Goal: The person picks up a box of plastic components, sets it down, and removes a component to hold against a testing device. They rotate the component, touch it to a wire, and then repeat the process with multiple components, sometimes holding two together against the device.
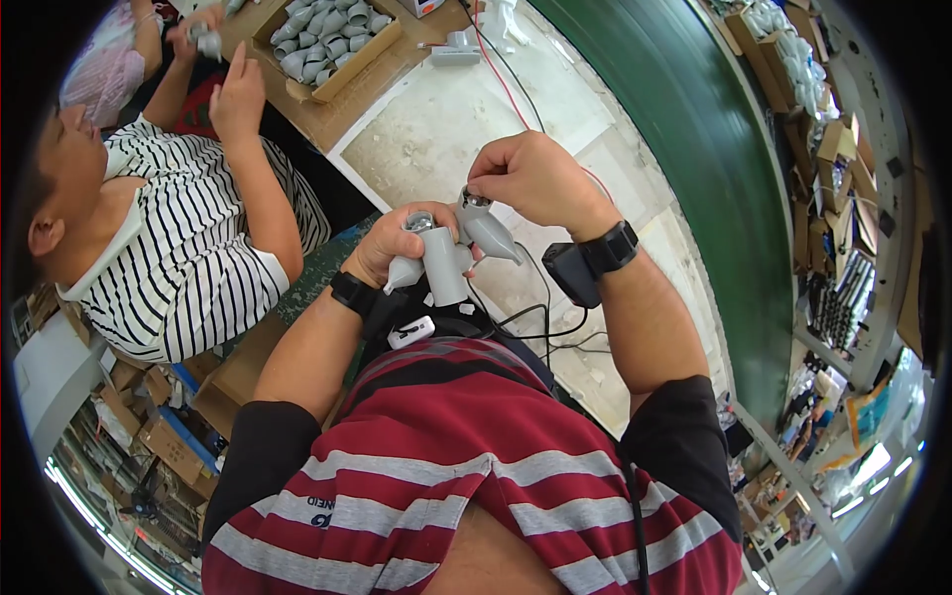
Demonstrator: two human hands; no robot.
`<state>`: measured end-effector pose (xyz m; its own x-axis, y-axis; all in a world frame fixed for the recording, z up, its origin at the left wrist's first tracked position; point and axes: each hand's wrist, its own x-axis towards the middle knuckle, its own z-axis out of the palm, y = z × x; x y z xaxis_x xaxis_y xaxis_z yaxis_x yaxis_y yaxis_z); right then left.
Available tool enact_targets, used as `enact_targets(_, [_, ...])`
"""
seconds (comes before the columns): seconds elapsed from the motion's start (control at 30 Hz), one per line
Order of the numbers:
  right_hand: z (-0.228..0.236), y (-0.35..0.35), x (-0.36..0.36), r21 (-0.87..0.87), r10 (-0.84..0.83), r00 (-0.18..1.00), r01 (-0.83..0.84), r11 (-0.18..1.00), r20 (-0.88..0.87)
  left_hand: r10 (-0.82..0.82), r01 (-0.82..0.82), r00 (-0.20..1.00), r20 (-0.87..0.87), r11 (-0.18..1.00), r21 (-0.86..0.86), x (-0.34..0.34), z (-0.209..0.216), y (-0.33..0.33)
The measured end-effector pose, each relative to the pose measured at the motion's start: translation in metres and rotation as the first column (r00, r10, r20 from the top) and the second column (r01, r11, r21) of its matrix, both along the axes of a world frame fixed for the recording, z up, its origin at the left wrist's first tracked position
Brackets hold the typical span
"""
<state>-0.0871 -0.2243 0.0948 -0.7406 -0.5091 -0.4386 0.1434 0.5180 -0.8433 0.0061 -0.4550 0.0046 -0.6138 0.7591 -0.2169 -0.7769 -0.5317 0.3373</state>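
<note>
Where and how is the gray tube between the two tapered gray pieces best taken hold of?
Probably around the lower half of the gray tube, coming from the wearer's body side. It looks straight-sided there, and that end juts toward the striped shirt, while the left hand crowds its upper part.

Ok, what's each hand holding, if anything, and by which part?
Left hand holds grey parts, thumb near one's open end. Right hand: fingertips at the rightmost part's open end; whether they grip it is unclear.
</note>
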Motion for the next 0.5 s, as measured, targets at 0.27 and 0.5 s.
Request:
enact_targets(0.27, [0.0, -0.009, 0.006, -0.021, -0.147, 0.984, 0.15, 0.988, 0.1, 0.08, -0.08, 0.997, 0.01, 0.991, 0.109, 0.0, -0.006, -0.002])
enact_targets(0.5, [-0.003, -0.005, 0.004, -0.168, -0.175, 0.929, 0.239, 0.956, 0.326, 0.018, -0.003, 0.999, -0.045, 0.952, 0.307, -0.002, -0.031, -0.004])
